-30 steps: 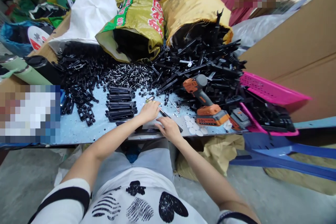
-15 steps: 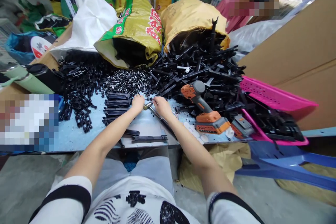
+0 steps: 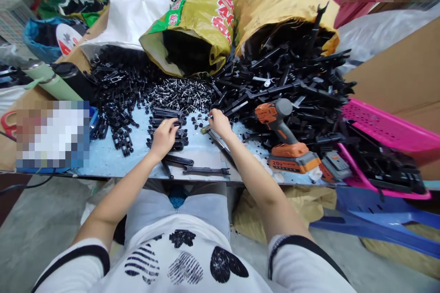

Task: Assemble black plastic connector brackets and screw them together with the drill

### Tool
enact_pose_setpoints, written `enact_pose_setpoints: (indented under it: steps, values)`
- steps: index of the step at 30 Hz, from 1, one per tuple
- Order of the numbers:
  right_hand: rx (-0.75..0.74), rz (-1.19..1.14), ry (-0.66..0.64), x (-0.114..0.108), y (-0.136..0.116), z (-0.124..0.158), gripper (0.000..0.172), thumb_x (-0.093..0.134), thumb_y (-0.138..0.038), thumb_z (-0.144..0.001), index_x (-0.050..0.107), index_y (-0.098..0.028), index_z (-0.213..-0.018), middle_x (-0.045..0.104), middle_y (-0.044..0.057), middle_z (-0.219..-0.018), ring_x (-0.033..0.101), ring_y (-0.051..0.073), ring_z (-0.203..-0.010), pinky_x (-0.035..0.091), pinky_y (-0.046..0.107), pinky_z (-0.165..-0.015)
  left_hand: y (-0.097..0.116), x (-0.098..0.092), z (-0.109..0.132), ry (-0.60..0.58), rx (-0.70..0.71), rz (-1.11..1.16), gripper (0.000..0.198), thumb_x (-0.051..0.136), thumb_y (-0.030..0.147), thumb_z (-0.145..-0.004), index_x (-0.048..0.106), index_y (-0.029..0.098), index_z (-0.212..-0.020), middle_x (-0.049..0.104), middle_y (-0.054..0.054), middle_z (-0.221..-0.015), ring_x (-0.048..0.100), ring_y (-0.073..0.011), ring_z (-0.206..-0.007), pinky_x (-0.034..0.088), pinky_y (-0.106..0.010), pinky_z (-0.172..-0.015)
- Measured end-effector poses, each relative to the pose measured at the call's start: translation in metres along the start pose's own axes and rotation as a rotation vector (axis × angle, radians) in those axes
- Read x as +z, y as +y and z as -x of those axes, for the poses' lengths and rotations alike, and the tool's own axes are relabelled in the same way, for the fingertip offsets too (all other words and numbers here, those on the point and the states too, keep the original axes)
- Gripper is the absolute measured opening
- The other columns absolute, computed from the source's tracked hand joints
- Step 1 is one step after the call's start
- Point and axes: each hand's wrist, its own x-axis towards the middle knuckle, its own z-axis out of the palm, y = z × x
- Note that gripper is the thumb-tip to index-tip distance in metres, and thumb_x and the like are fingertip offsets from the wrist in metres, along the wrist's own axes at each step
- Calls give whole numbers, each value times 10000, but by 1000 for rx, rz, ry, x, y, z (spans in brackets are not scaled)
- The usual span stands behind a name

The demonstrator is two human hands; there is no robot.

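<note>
My left hand (image 3: 165, 137) is over a row of black plastic bars (image 3: 168, 113) stacked side by side, its fingers apart and nothing visible in them. My right hand (image 3: 219, 123) is closed in a pinch beside a few small black pieces with metal pins (image 3: 198, 120); what its fingers hold is too small to make out. Below the right hand lies a hammer (image 3: 205, 130) with a brass-coloured head, its handle partly under my forearm. Nearer me, a long black forked bar (image 3: 206, 171) and another black bar (image 3: 178, 160) lie near the table edge.
Behind are a heap of pins (image 3: 182, 94), black links (image 3: 120, 123) on the left and a pile of long black parts (image 3: 268, 78) on the right. An orange cordless driver (image 3: 288, 146) stands by a pink basket (image 3: 395, 123). Sacks (image 3: 192, 23) line the back.
My left hand has moved left, away from my right hand, and its fingers have opened over the bars. My right hand has shifted slightly away from the hammer head. The camera view has tilted down.
</note>
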Motion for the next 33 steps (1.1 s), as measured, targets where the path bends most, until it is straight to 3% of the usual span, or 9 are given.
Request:
enact_pose_setpoints:
  steps: [2,4,9,13,15,19,23,30,33]
  values:
    - [-142,-191,15,-5,-1,29,197,515,-200,-867,617,-137,-1024,614,114,-1059,583,195,-921,440,300,-836,-19,-20,43,137,-80,-16,248,452,308,-922,589,169,-1075,632,-56,-887,594,-162,-806,469,-289,-778]
    - [-267,-381,-77,-9,-7,62,141,573,-211,-840,652,-148,-938,640,77,-981,599,167,-847,456,274,-810,-38,-31,85,158,-142,-90,228,455,323,-916,623,173,-952,648,-64,-869,598,-170,-783,468,-305,-768]
    - [-432,-420,-317,-19,-37,111,92,643,-181,-801,687,-152,-876,670,46,-867,615,141,-760,454,228,-736,-57,-40,137,-116,-114,-311,230,439,294,-905,650,207,-878,661,-80,-843,592,-233,-863,451,-371,-796]
    - [-526,-93,-362,-27,-64,114,117,596,-108,-808,701,-153,-833,669,72,-876,617,165,-781,428,236,-717,-52,-50,131,-311,-131,-460,219,443,237,-872,637,189,-960,632,-124,-895,583,-280,-885,465,-414,-770]
    - [-593,49,-385,-27,-76,114,154,560,-64,-804,691,-145,-806,664,86,-872,620,175,-789,416,236,-700,-51,-53,125,-319,-179,-418,209,445,209,-852,631,169,-937,625,-134,-900,597,-283,-876,480,-419,-769]
    - [-663,184,-404,-19,-90,119,184,501,-14,-812,647,-124,-833,659,107,-874,627,189,-810,406,240,-687,-48,-40,115,-84,-330,33,233,486,292,-854,597,158,-1010,656,-103,-955,650,-213,-821,526,-362,-773]
    - [-520,126,-342,-7,-84,127,110,541,-89,-843,587,-135,-931,651,88,-877,625,192,-794,408,246,-680,-40,-18,105,105,-450,440,317,506,366,-856,575,126,-1051,679,-97,-959,680,-176,-811,550,-316,-764]
    - [-521,-223,-174,15,-53,150,167,486,-172,-910,545,-175,-1066,614,82,-1027,601,159,-923,463,254,-781,-36,-22,105,132,-171,57,257,479,315,-893,635,159,-1024,679,-104,-985,648,-186,-881,525,-358,-832]
    - [-546,-306,-105,26,-46,155,215,469,-192,-916,545,-183,-1118,612,90,-1081,595,169,-979,486,290,-842,-33,-26,105,54,1,-52,264,424,255,-924,625,165,-1068,675,-104,-1020,624,-196,-961,502,-366,-853]
